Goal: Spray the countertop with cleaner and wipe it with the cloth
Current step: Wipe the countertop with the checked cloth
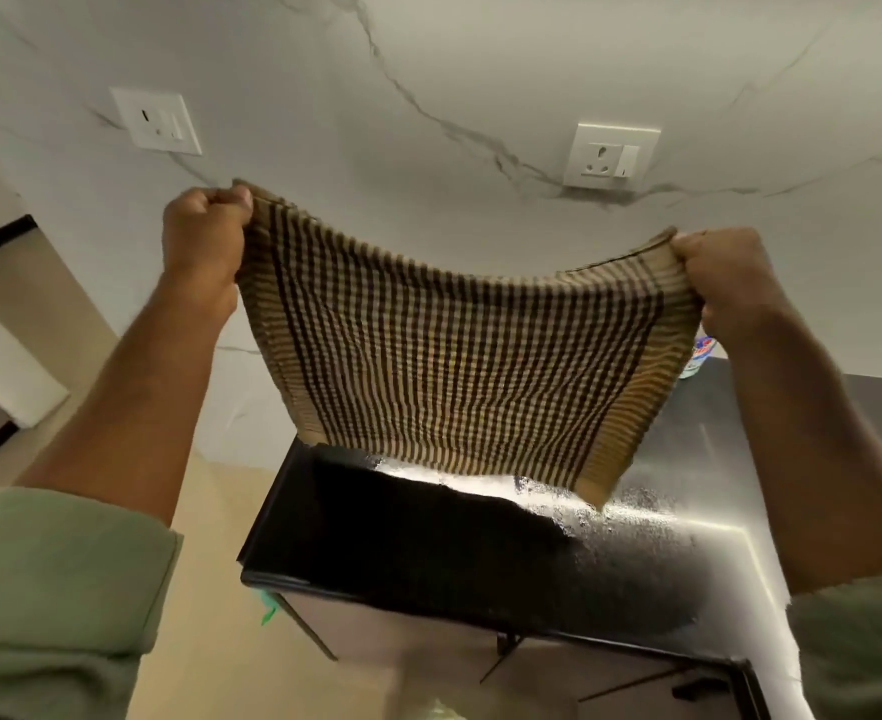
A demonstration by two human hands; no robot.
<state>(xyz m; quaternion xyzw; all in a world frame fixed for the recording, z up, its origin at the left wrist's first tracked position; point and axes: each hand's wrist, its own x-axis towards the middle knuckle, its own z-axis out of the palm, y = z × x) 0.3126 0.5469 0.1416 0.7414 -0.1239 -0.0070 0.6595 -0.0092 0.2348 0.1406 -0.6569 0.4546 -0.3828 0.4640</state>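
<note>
Left hand [205,236]: your fingers are curled tight round the cloth's left top corner.
Cloth [459,366]: you hold the checked brown-and-tan cloth spread out in the air above the countertop, hanging clear of it.
Countertop [428,543]: dark and glossy below, speckled with wet droplets.
Right hand [724,283]: clenched on the right top corner.
Cleaner bottle [698,356]: on the counter, mostly hidden behind the cloth.
</note>
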